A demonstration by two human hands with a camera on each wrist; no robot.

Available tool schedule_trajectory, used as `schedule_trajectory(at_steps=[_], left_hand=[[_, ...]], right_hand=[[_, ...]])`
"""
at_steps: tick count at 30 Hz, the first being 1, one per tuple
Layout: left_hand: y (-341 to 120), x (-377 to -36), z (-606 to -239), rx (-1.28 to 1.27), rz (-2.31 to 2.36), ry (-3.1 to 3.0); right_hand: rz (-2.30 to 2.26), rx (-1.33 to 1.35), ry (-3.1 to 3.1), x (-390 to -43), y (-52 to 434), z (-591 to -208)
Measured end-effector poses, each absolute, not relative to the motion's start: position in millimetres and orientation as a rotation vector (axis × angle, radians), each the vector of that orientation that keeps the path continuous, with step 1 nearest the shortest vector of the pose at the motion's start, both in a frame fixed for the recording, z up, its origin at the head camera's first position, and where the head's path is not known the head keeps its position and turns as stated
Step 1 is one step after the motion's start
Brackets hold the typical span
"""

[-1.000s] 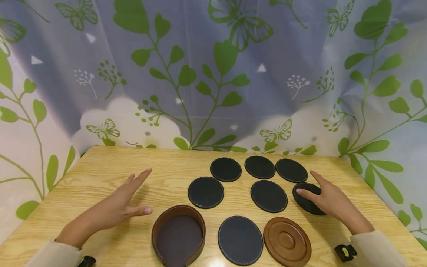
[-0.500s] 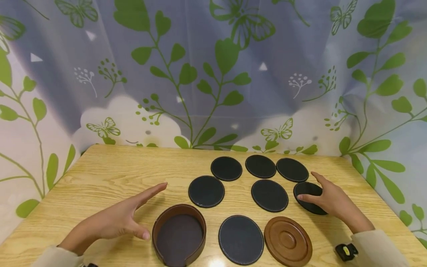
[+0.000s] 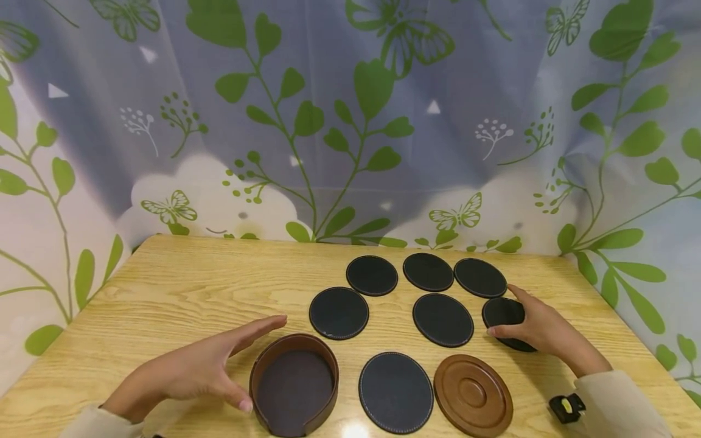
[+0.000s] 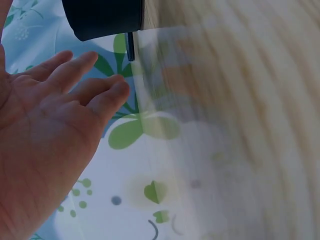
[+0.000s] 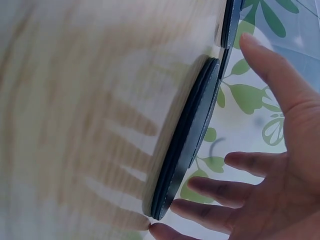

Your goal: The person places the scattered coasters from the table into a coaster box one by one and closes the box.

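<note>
In the head view my left hand (image 3: 199, 367) hovers just left of a round brown coaster holder (image 3: 294, 342) with a notch in its near wall. Thumb and fingers are spread apart, and the left wrist view shows a bare palm (image 4: 50, 125) beside the holder's dark side (image 4: 107, 17). My right hand (image 3: 547, 331) reaches over a round black coaster (image 3: 501, 312) at the right, covering part of it. Its thumb lies over the coaster's left side, its index finger past the far edge. Seen edge-on in the right wrist view, the stitched coaster (image 5: 197, 125) stands near spread fingers (image 5: 220, 191).
Several more black coasters lie around: back left (image 3: 372, 275), back middle (image 3: 428, 272), back right (image 3: 480, 277), centre (image 3: 443, 320), left (image 3: 339, 312) and front (image 3: 396, 392). A brown ringed disc (image 3: 473, 395) lies front right. A patterned curtain (image 3: 350, 140) borders the wooden table (image 3: 219, 274).
My left hand has moved right and toward me, up to the coaster holder's left side. The right hand's index finger has lowered slightly over the black coaster. The coasters keep their places.
</note>
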State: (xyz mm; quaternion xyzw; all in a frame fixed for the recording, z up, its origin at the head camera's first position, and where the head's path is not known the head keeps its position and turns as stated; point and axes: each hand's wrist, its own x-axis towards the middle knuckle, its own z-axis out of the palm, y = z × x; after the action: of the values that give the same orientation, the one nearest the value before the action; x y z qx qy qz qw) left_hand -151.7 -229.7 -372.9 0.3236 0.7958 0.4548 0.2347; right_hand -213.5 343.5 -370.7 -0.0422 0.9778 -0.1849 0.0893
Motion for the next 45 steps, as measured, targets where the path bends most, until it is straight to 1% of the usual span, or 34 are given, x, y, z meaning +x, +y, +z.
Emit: schedule_trajectory(at_steps=[20,29,39,45], left_hand=[[-224.2,-151.0,-375.2,0.925,1.203,2.132],[-223.8,-151.5,-376.4,0.87,1.229,2.07],[-225.2,-151.3,-377.3,0.858,1.29,2.013],[-224.9,-151.4,-377.9,0.852,1.291,2.014]], right_hand=[[-0.474,-0.133,2.864,-219.9,341.7,-371.6],[-0.479,-0.136,2.872,-219.5,341.6,-368.4],[-0.45,-0.232,2.938,-219.9,343.8,-371.5],[-0.376,-0.237,2.971,-216.6,343.3,-374.4]])
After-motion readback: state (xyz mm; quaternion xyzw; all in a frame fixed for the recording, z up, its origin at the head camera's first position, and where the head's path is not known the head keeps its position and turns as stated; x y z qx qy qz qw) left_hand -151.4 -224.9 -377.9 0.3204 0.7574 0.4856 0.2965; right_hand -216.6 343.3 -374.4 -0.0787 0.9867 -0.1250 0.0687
